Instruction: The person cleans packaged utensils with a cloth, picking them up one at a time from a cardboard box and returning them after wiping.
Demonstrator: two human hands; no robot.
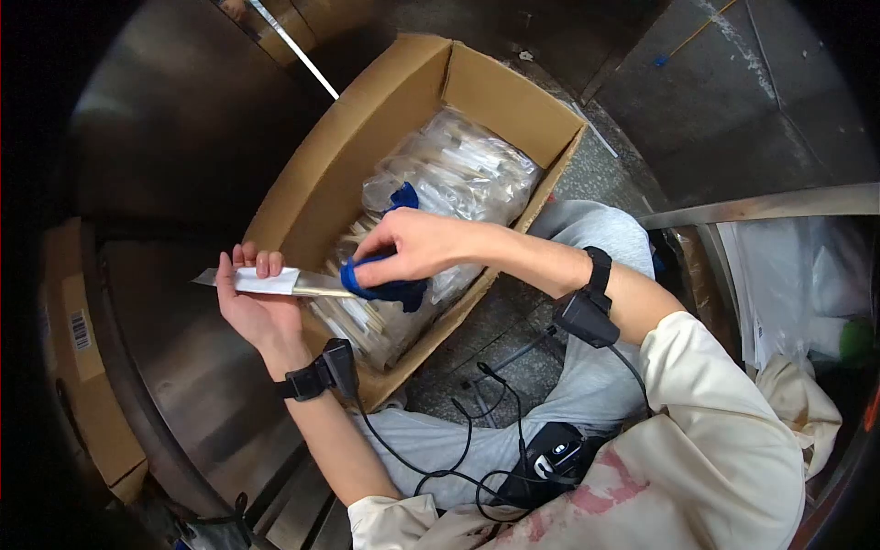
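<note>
My left hand (259, 295) is closed round a slim clear-plastic packet (321, 287), which lies across the palm and fingers. Inside it are a white paper piece and pale sticks that look like chopsticks. At the packet's right end, my right hand (394, 252) pinches a bunched dark-blue cloth (390, 286), which covers that end. Below both hands stands an open cardboard box (335, 151). Clear plastic bags (458, 170) of similar pale packets fill its far part, and loose packets (348, 316) lie nearer my left hand.
Dark metal panels (165, 137) stand to the left. A flattened carton (96, 367) leans at the far left. Black cables (467, 440) run from wrist-worn devices across my lap. At right, a shelf with a metal edge (770, 203) holds clear plastic bags (797, 266).
</note>
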